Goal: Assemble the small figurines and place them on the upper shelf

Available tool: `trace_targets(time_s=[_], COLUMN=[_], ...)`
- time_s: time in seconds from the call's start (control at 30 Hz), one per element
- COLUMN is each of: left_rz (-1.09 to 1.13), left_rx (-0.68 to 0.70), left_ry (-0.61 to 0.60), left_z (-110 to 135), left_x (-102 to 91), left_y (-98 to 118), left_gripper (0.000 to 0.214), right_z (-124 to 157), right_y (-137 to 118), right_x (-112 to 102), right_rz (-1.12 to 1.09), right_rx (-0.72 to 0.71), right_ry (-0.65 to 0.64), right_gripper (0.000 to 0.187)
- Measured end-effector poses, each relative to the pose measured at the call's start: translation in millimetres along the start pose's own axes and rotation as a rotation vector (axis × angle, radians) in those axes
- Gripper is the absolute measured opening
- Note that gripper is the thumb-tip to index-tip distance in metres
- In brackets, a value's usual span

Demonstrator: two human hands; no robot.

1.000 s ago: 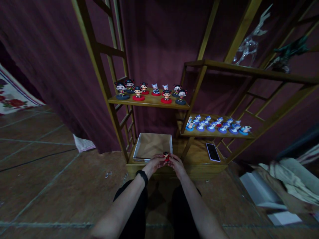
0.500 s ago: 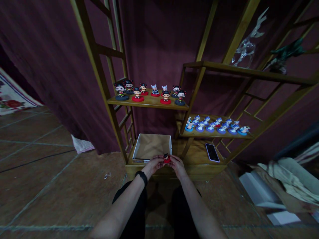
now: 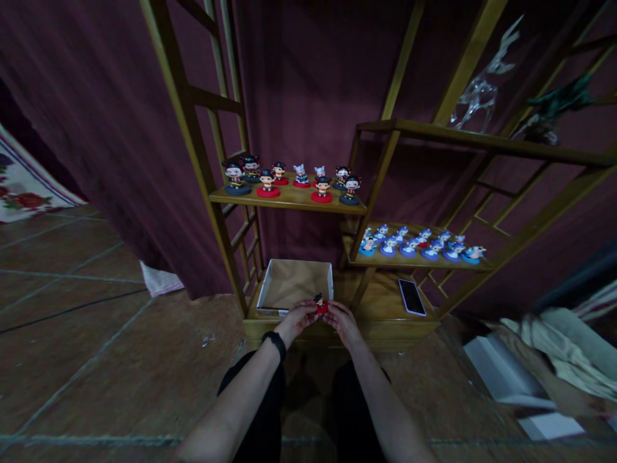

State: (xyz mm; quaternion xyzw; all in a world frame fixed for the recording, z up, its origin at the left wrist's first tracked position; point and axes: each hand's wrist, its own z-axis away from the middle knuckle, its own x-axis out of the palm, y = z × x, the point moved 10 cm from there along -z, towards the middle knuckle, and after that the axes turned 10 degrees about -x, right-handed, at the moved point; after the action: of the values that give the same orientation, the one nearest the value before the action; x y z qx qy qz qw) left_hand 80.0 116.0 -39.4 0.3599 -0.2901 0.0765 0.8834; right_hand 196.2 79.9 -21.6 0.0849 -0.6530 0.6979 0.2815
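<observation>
A small figurine [image 3: 321, 304] with black hair and a red round base is held between both hands, just in front of the cardboard box. My left hand [image 3: 299, 316], below a black wristband, grips the base from the left. From the right, the fingers of my right hand [image 3: 342, 319] close on the same base. The shallow white-edged box [image 3: 295, 283] stands open on the lowest shelf board. Above it, similar figurines on red and dark bases, such as a red-based one [image 3: 268, 184], line the upper left shelf [image 3: 289, 199].
Several purple- and blue-based figurines [image 3: 409, 247] stand on the right shelf [image 3: 419, 261]. A phone [image 3: 411, 297] lies on the board below. Clear and green animal ornaments occupy the upper right. White boxes [image 3: 508, 372] and cloth [image 3: 569, 354] lie on the tiled floor at right.
The figurine has tipped slightly to the left between my fingers, showing more of its front. Both hands stay almost in place; the view has shifted a little.
</observation>
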Motion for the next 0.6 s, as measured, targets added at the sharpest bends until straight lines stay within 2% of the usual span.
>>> trace_targets(time_s=[0.17, 0.47, 0.6], left_rz=[-0.019, -0.17, -0.195], left_rx=[-0.024, -0.085, -0.117], left_ry=[-0.004, 0.099, 0.078], left_z=[2.2, 4.7, 2.9], left_x=[2.7, -1.1, -0.2], left_y=[-2.5, -6.2, -9.4], left_gripper=[0.019, 0.005, 0.003], right_z=[1.8, -1.4, -2.1], right_y=[-3.3, -8.2, -8.2], right_x=[2.0, -1.6, -2.8], right_rz=[0.04, 0.099, 0.098], right_rx=[-0.001, -0.013, -0.025], right_ry=[0.013, 0.01, -0.007], right_gripper=[0.033, 0.029, 0.03])
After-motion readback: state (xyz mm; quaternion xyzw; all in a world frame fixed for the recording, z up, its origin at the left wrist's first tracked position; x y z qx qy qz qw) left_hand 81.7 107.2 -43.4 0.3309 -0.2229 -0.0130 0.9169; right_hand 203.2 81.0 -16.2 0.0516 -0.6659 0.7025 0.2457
